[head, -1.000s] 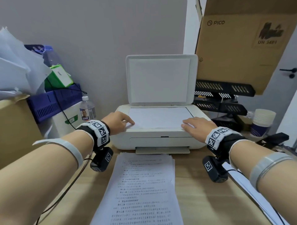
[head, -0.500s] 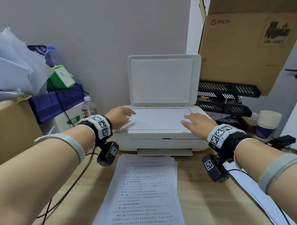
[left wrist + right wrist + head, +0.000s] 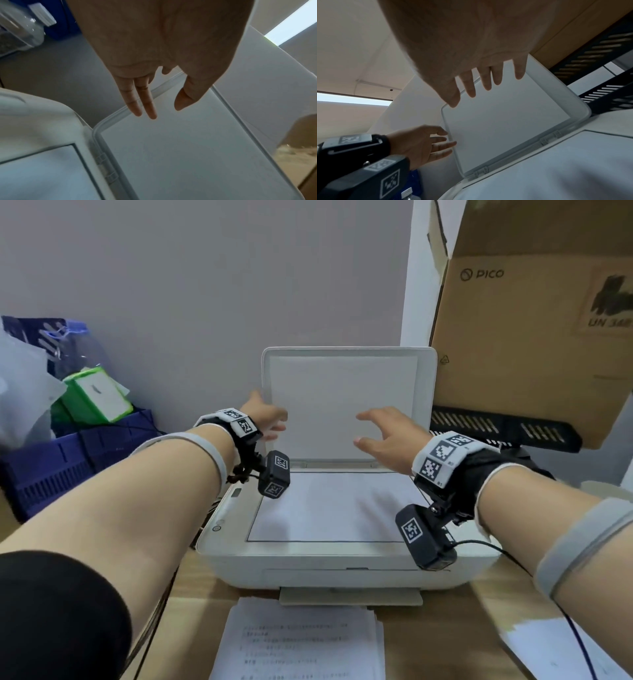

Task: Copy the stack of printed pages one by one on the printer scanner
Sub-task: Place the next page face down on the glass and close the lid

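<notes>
Over the printer [image 3: 342, 559], both hands are raised toward the upright scanner lid [image 3: 346, 402], left hand [image 3: 265, 416] at its left edge, right hand [image 3: 383, 436] before its face, fingers spread and empty, likely to close it over the sheet [image 3: 335, 508] on the glass; the stack of printed pages [image 3: 301, 642] waits on the worktop [image 3: 445, 645] in front

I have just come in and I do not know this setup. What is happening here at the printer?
A person is copying pages on a white printer. One sheet lies on the scanner glass, and the lid stands open and upright. Both hands are raised toward the lid with fingers spread: the left hand at its left edge, the right hand in front of its panel. Neither grips it yet. The stack of printed pages waits on the desk in front.
</notes>
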Tool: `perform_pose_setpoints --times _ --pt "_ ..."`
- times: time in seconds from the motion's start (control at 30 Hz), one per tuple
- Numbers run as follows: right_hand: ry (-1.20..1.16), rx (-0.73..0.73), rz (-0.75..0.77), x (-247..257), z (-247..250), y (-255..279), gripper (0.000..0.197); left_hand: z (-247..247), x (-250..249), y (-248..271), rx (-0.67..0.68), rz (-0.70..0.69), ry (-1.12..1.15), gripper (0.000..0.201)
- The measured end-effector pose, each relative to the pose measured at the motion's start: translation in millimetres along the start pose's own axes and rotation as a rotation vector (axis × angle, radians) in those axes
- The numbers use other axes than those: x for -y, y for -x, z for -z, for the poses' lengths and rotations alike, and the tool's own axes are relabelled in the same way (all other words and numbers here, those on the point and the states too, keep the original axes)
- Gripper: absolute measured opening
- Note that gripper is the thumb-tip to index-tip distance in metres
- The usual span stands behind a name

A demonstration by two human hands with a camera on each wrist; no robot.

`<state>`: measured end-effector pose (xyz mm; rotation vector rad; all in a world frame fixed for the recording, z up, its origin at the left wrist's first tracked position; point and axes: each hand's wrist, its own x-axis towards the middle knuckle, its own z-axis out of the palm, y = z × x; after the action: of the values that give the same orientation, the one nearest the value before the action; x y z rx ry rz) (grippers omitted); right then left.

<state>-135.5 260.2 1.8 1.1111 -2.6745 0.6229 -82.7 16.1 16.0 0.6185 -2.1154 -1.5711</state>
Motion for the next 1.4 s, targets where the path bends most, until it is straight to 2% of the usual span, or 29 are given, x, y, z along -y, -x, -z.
perform_pose_setpoints --times 0.1,0.2,0.27,0.4,0.47,0.53,0.6,0.67,0.7,0.9,1.0,1.13,1.2,1.4 --pt "0.02 -0.061 0.001 -1 0 -12 0.061 -2 -2 -15 -0.019 -0.007 0.084 0.073" --pt "0.145 -0.224 0.011 1 0 -16 0.071 3 6 -22 -0.053 -0.032 0.085 0.072" --pt "0.32 -0.324 0.042 5 -1 -17 0.08 10 16 -21 -0.069 -0.055 0.036 0.064" --pt "0.463 -0.363 0.069 15 2 -13 0.094 23 27 -3 -0.057 -0.131 -0.087 0.036" --pt "0.476 -0.401 0.087 22 4 -6 0.088 29 35 9 -0.038 -0.153 -0.133 0.029" --pt "0.433 -0.413 0.106 29 3 5 0.074 35 46 23 0.002 -0.153 -0.194 0.028" --pt "0.411 -0.34 0.145 33 -2 19 0.054 42 58 37 0.049 -0.175 -0.262 0.028" --pt "0.406 -0.215 0.198 35 -11 36 0.032 48 68 54 0.088 -0.21 -0.362 0.018" --pt "0.397 -0.153 0.209 36 -14 45 0.027 51 73 59 0.109 -0.216 -0.412 0.016" --pt "0.355 0.066 0.177 28 -37 89 0.035 74 94 89 0.14 -0.001 -0.568 0.048" --pt "0.33 0.191 0.117 27 -50 97 0.042 77 104 103 0.173 0.127 -0.436 0.055" --pt "0.152 0.231 0.058 23 -67 98 0.045 73 115 118 0.149 0.247 -0.299 0.052" --pt "0.143 0.232 0.047 20 -77 97 0.046 69 122 126 0.135 0.281 -0.221 0.045" --pt "0.223 0.183 0.053 12 -99 98 0.053 64 145 127 0.061 0.254 -0.052 0.034"
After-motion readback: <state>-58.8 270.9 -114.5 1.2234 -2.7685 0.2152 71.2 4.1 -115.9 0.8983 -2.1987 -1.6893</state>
